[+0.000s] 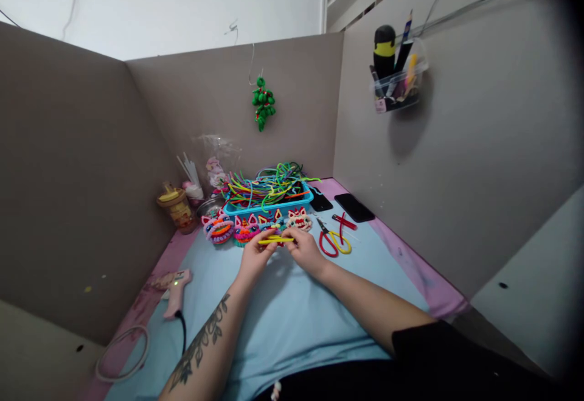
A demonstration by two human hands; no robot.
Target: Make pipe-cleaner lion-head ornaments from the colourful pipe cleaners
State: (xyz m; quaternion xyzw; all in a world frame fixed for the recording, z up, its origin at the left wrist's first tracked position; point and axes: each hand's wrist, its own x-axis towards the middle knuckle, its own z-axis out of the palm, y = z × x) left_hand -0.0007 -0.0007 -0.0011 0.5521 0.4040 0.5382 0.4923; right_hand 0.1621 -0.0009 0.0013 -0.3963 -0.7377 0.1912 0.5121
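Observation:
Both my hands meet over the light blue mat [283, 316] in the middle of the desk. My left hand [254, 257] and my right hand [305, 250] each pinch an end of a yellow pipe cleaner [276, 240] held level between them. Just beyond my fingers stands a row of small fuzzy pipe-cleaner heads [246, 229] in pink, orange and white. Behind them a blue tray [269, 206] is piled with several loose pipe cleaners in many colours.
Red scissors [329, 243] and yellow-handled scissors [342, 241] lie right of my hands. Two dark phones [354, 207] rest by the right wall. A pink glue gun [176, 288] with its cord lies at left, a lidded cup [177, 208] in the back left corner. Cardboard walls enclose the desk.

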